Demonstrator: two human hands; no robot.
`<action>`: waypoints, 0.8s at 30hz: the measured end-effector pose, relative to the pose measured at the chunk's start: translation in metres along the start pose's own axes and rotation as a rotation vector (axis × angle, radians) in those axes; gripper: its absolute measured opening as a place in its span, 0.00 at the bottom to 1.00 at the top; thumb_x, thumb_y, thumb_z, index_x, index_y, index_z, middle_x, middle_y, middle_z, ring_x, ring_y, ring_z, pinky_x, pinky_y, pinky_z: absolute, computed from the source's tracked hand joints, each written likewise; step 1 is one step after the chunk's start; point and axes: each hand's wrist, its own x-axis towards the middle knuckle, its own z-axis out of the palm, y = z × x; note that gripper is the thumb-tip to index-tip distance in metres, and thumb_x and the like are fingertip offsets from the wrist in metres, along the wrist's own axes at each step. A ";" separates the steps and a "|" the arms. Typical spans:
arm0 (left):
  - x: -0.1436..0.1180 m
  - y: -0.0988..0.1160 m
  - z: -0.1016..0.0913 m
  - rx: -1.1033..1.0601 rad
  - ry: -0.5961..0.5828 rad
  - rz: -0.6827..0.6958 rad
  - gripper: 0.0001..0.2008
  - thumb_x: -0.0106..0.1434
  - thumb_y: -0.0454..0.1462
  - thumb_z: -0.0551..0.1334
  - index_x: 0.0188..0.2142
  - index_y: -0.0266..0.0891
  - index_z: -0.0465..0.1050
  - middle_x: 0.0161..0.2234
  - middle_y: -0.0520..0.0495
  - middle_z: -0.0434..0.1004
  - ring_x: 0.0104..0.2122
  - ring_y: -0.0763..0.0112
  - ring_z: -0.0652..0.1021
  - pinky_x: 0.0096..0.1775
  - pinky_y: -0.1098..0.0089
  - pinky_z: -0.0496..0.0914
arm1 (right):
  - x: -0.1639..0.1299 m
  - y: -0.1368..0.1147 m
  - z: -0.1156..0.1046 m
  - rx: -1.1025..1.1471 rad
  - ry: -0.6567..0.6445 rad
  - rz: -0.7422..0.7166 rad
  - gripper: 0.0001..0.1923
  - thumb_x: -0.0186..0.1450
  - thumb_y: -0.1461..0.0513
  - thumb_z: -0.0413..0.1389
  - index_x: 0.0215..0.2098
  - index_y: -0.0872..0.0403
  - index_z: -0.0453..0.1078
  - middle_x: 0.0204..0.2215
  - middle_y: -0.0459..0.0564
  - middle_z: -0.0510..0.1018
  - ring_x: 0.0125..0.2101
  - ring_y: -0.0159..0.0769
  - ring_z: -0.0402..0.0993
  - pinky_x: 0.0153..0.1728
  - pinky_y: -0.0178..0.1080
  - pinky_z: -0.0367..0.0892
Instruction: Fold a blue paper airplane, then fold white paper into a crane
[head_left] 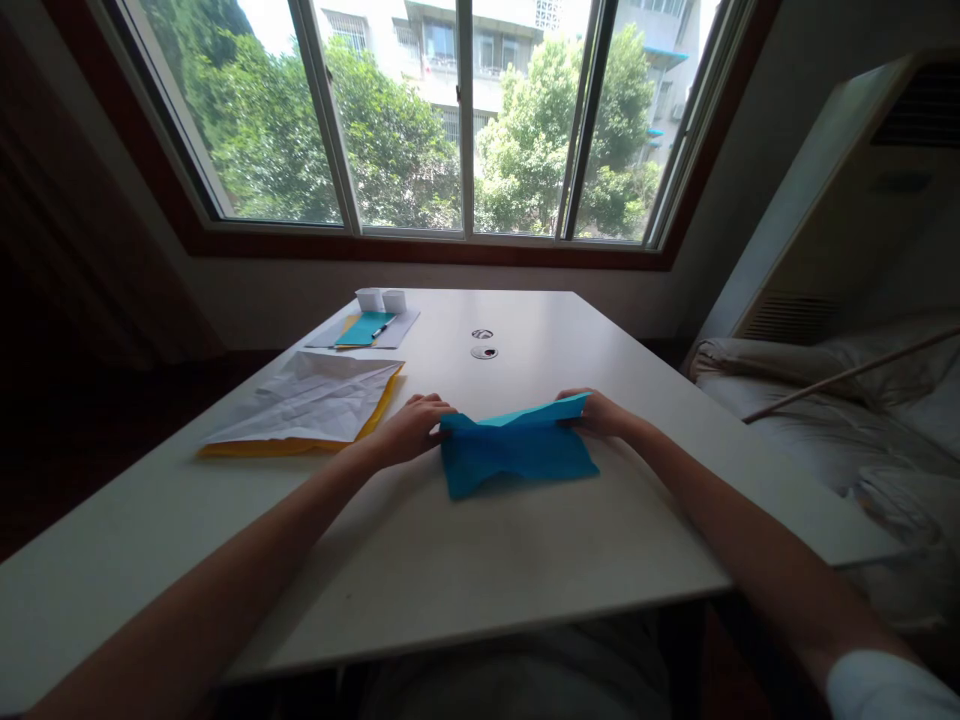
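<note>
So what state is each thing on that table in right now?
Blue paper: partly folded, flat on the table, held at both ends.
Left hand: pressing the paper's left end.
Right hand: gripping its right corner.
White sheet: creased, lying on yellow paper.
Two white cups: upright.
Window: apparently shut.

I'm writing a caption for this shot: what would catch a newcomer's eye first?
The bright blue paper, partly folded, lies mid-table, with the left hand on its left edge and the right hand at its upper right corner. To the left lies a crumpled white sheet on yellow paper. Behind the white table, a wide window shows green trees and a building.
</note>
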 end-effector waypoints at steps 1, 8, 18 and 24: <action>0.000 -0.001 0.000 -0.022 -0.010 0.009 0.05 0.58 0.33 0.56 0.32 0.38 0.70 0.32 0.46 0.74 0.35 0.67 0.71 0.39 0.68 0.64 | 0.000 -0.001 0.000 -0.025 0.004 -0.011 0.11 0.53 0.58 0.59 0.30 0.56 0.67 0.27 0.47 0.73 0.28 0.34 0.68 0.28 0.35 0.64; -0.001 -0.004 -0.002 -0.106 -0.057 0.036 0.09 0.58 0.34 0.55 0.36 0.38 0.72 0.34 0.45 0.73 0.34 0.68 0.73 0.37 0.72 0.66 | -0.002 -0.010 -0.005 -0.132 -0.070 -0.051 0.08 0.55 0.61 0.56 0.33 0.55 0.70 0.32 0.49 0.75 0.32 0.36 0.70 0.33 0.37 0.65; 0.002 0.004 -0.011 -0.013 -0.159 0.075 0.12 0.55 0.29 0.57 0.36 0.41 0.75 0.35 0.47 0.76 0.36 0.68 0.74 0.40 0.71 0.66 | -0.001 -0.013 -0.007 -0.208 -0.123 0.015 0.13 0.54 0.65 0.53 0.37 0.55 0.74 0.34 0.50 0.76 0.32 0.36 0.70 0.33 0.36 0.65; 0.000 0.003 -0.013 -0.029 -0.169 0.064 0.13 0.57 0.30 0.56 0.38 0.42 0.76 0.36 0.46 0.76 0.37 0.68 0.74 0.40 0.72 0.66 | -0.002 -0.014 -0.012 -0.203 -0.162 0.007 0.14 0.55 0.65 0.53 0.38 0.54 0.75 0.35 0.51 0.76 0.33 0.35 0.69 0.35 0.36 0.65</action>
